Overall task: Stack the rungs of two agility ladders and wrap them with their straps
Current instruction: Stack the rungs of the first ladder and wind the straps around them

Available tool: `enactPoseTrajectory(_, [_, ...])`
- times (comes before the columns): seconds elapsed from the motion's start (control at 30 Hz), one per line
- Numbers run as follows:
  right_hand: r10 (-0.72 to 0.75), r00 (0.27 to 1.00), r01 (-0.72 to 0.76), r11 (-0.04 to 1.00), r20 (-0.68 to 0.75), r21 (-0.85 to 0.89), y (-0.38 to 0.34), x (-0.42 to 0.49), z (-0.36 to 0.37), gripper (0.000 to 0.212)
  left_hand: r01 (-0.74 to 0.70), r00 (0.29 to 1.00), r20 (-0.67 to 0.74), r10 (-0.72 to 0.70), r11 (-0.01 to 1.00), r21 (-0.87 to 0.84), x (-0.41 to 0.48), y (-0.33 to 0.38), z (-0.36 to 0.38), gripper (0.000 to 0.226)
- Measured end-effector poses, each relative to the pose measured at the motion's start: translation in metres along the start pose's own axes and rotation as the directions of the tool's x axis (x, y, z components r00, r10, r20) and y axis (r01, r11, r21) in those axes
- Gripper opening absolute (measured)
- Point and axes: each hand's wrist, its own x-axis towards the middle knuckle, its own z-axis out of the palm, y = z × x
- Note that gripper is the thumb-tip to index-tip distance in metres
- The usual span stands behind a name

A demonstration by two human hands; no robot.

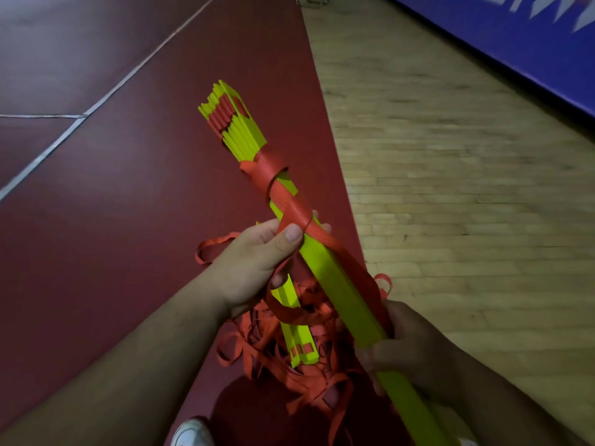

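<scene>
Bearing an orange woven strap (289, 201), the yellow-green plastic rung bundle (341, 286) is clasped by the left hand (254, 262) and right hand (410, 346).

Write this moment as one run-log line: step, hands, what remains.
step: strap partly wrapped round rung bundle | left hand: pinches strap on bundle | right hand: grips bundle lower down | pending: loose straps, second bundle below

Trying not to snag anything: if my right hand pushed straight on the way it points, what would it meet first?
The right hand already grips the yellow bundle; past that, probably the loose red straps, though depth is unclear.
</scene>
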Motion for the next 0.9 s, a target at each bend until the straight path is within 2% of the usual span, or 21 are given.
enactPoseTrajectory(0.07, [0.014,0.996,-0.025,0.993,0.09,0.119,0.004,0.001,0.0,0.054,-0.023,1.0,0.0,0.024,0.996,-0.084,0.0,0.001,0.003,0.069])
enactPoseTrajectory(0.17, [0.017,0.97,-0.086,0.957,0.244,0.276,0.008,0.003,-0.006,0.053,-0.06,0.998,-0.021,0.058,0.991,-0.119,0.002,0.0,0.004,0.089])
enactPoseTrajectory(0.2, [0.003,0.949,-0.111,0.939,0.315,0.327,0.009,0.003,-0.007,0.052,-0.067,0.998,-0.018,0.065,0.99,-0.122,0.002,0.0,0.005,0.085])
enactPoseTrajectory(0.27, [-0.051,0.891,-0.163,0.892,0.45,0.422,0.01,0.004,-0.007,0.051,-0.076,0.997,-0.009,0.075,0.99,-0.121,0.003,0.0,0.006,0.054])
enactPoseTrajectory(0.3, [-0.072,0.87,-0.179,0.876,0.487,0.449,0.011,0.005,-0.006,0.052,-0.068,0.998,-0.013,0.067,0.989,-0.134,0.004,0.0,0.006,0.05])
enactPoseTrajectory(0.37, [-0.062,0.868,-0.192,0.873,0.493,0.447,0.014,0.009,-0.006,0.057,-0.025,0.998,-0.067,0.015,0.99,-0.141,0.003,-0.001,0.009,0.057])
enactPoseTrajectory(0.4, [-0.032,0.889,-0.185,0.888,0.458,0.421,0.014,0.01,-0.007,0.06,-0.011,0.995,-0.104,-0.003,0.992,-0.127,0.004,-0.001,0.011,0.054])
enactPoseTrajectory(0.47, [0.04,0.959,-0.129,0.944,0.282,0.303,0.014,0.011,-0.012,0.07,0.002,0.982,-0.186,-0.021,0.995,-0.101,0.004,0.0,0.014,0.034])
enactPoseTrajectory(0.53, [0.042,0.997,-0.043,0.999,0.059,0.005,0.01,0.01,-0.013,0.068,0.01,0.963,-0.267,-0.031,0.997,-0.079,0.005,0.003,0.016,0.024])
enactPoseTrajectory(0.57, [0.033,0.998,-0.04,0.985,-0.044,-0.168,0.008,0.011,-0.01,0.066,0.009,0.954,-0.299,-0.03,0.997,-0.071,0.006,0.002,0.016,0.022])
enactPoseTrajectory(0.67, [-0.045,0.953,-0.102,0.883,-0.298,-0.459,0.009,0.015,0.003,0.073,0.018,0.916,-0.4,-0.027,1.0,-0.026,0.008,-0.001,0.013,0.032])
enactPoseTrajectory(0.77, [-0.15,0.904,-0.146,0.771,-0.401,-0.619,0.019,0.018,0.014,0.06,0.004,0.9,-0.437,0.007,1.0,0.025,0.01,-0.003,0.014,0.039])
enactPoseTrajectory(0.83, [-0.219,0.879,-0.122,0.756,-0.424,-0.643,0.02,0.017,0.018,0.051,-0.032,0.922,-0.384,0.046,0.999,0.044,0.009,-0.002,0.012,0.041])
enactPoseTrajectory(0.9, [-0.294,0.849,-0.077,0.753,-0.439,-0.653,0.019,0.014,0.018,0.048,-0.092,0.959,-0.264,0.1,0.995,0.041,0.008,-0.001,0.009,0.031])
